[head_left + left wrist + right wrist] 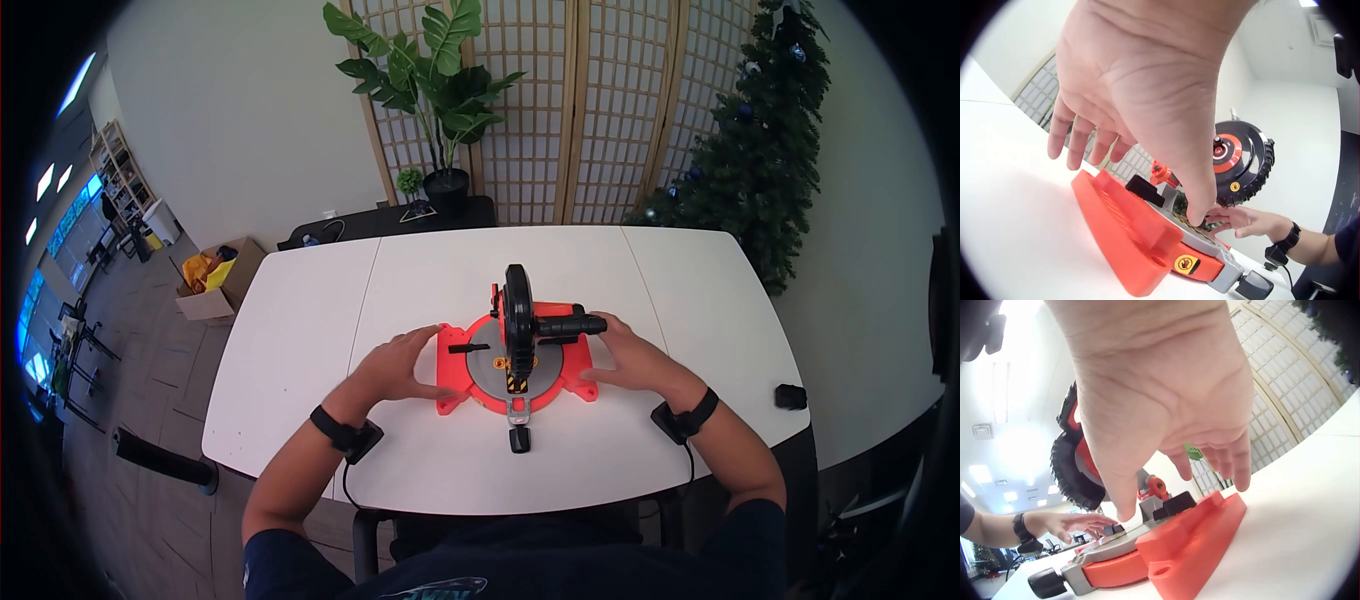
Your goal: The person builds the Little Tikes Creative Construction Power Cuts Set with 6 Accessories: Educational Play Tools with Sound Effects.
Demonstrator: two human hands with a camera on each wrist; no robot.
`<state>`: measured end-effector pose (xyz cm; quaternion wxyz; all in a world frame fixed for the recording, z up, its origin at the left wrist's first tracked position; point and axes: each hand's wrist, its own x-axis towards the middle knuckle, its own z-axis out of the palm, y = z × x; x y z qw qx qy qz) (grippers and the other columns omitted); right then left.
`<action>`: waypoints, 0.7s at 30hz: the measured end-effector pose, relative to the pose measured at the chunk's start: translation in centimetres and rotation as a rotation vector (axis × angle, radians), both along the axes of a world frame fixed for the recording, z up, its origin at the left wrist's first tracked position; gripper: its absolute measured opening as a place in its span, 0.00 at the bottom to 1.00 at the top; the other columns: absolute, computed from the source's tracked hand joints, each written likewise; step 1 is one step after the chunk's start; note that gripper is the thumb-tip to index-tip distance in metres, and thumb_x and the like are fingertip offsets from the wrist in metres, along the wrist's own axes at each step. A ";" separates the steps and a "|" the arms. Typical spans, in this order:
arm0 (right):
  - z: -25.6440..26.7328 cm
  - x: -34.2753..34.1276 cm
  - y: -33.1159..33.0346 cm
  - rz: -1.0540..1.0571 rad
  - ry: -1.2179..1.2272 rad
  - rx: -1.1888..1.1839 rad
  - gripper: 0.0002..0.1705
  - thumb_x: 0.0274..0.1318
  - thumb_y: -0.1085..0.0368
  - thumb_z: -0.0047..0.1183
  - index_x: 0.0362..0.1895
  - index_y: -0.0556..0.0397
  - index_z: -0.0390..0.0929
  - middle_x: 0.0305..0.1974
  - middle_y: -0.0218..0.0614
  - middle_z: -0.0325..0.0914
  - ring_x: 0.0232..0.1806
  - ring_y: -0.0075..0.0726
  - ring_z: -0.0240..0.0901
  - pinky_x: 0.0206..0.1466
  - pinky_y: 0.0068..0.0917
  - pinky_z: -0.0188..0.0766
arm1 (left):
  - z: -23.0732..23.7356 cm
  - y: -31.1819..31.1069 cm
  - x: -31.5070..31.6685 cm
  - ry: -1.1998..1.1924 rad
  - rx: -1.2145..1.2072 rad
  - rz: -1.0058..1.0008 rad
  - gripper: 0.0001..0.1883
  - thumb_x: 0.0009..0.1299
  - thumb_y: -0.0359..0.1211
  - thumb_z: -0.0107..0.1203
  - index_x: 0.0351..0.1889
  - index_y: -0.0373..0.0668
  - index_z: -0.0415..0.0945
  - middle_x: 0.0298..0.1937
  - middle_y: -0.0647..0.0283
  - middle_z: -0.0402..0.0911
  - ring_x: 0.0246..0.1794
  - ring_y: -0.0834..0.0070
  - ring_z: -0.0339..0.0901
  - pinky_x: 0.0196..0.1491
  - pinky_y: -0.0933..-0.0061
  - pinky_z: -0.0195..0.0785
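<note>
A toy miter saw (470, 378) with an orange base, a grey round turntable and a black upright blade guard (517, 320) stands on the white table. At its left side my left hand (398, 366) hovers with fingers spread, fingertips right by the base. Over on the other side, my right hand (635, 358) is spread likewise, close to the base and the saw's black handle (570, 325). Both palms face the saw, and neither hand's fingers curl round it in the wrist views. A black knob (520, 440) sticks out at the front of the saw.
The white table (300, 320) spreads around the saw. A small black object (790, 397) lies at its right edge. Beyond the table are a potted plant (447, 185), a folding screen (620, 110) and a Christmas tree (745, 160). An open cardboard box (225, 290) sits on the floor at left.
</note>
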<state>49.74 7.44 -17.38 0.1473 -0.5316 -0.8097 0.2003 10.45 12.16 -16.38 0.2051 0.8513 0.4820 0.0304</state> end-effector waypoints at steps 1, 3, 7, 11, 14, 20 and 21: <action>0.1 0.7 -0.4 -0.001 -0.001 0.001 0.46 0.49 0.50 0.70 0.67 0.58 0.66 0.73 0.54 0.55 0.73 0.58 0.58 0.71 0.42 0.65 | -0.4 -0.1 -1.0 -0.033 0.053 0.026 0.56 0.49 0.59 0.73 0.72 0.43 0.62 0.70 0.51 0.70 0.70 0.55 0.69 0.68 0.57 0.67; 0.6 2.1 -1.3 -0.036 0.071 0.035 0.34 0.56 0.54 0.65 0.64 0.53 0.70 0.71 0.50 0.60 0.72 0.55 0.60 0.69 0.40 0.66 | -0.5 -0.3 -2.7 -0.067 0.107 0.053 0.52 0.51 0.60 0.71 0.70 0.44 0.66 0.66 0.54 0.75 0.67 0.56 0.72 0.66 0.58 0.69; 0.6 5.1 -2.9 -0.110 0.161 0.135 0.21 0.58 0.61 0.65 0.54 0.49 0.75 0.63 0.40 0.69 0.65 0.46 0.69 0.62 0.36 0.72 | 0.3 -1.3 -5.6 -0.115 0.152 0.171 0.41 0.56 0.56 0.70 0.65 0.48 0.72 0.62 0.61 0.79 0.62 0.62 0.76 0.61 0.61 0.73; 1.0 8.4 -4.3 -0.190 0.157 0.156 0.16 0.57 0.65 0.64 0.48 0.51 0.77 0.56 0.37 0.74 0.56 0.39 0.74 0.56 0.33 0.75 | 1.0 -2.7 -8.1 -0.152 0.199 0.251 0.37 0.57 0.51 0.71 0.62 0.48 0.73 0.58 0.64 0.82 0.57 0.66 0.79 0.56 0.63 0.75; 0.9 11.0 -5.4 -0.243 0.168 0.142 0.14 0.57 0.67 0.64 0.47 0.52 0.78 0.53 0.36 0.77 0.54 0.39 0.75 0.54 0.33 0.75 | 1.6 -3.7 -9.9 -0.170 0.204 0.320 0.35 0.57 0.48 0.72 0.61 0.47 0.75 0.57 0.64 0.82 0.55 0.67 0.80 0.54 0.64 0.75; 0.0 17.4 -7.8 -0.369 0.177 0.181 0.12 0.56 0.68 0.64 0.45 0.53 0.80 0.47 0.34 0.79 0.49 0.35 0.77 0.50 0.32 0.75 | 2.0 -4.9 -14.5 -0.253 0.234 0.424 0.31 0.58 0.43 0.72 0.59 0.45 0.75 0.53 0.62 0.84 0.51 0.67 0.80 0.50 0.65 0.74; 0.0 18.4 -8.3 -0.427 0.149 0.183 0.12 0.56 0.68 0.64 0.45 0.53 0.80 0.46 0.34 0.79 0.49 0.35 0.77 0.50 0.32 0.75 | 2.1 -5.0 -15.3 -0.279 0.247 0.450 0.30 0.58 0.43 0.71 0.58 0.45 0.75 0.53 0.62 0.83 0.50 0.67 0.80 0.50 0.65 0.74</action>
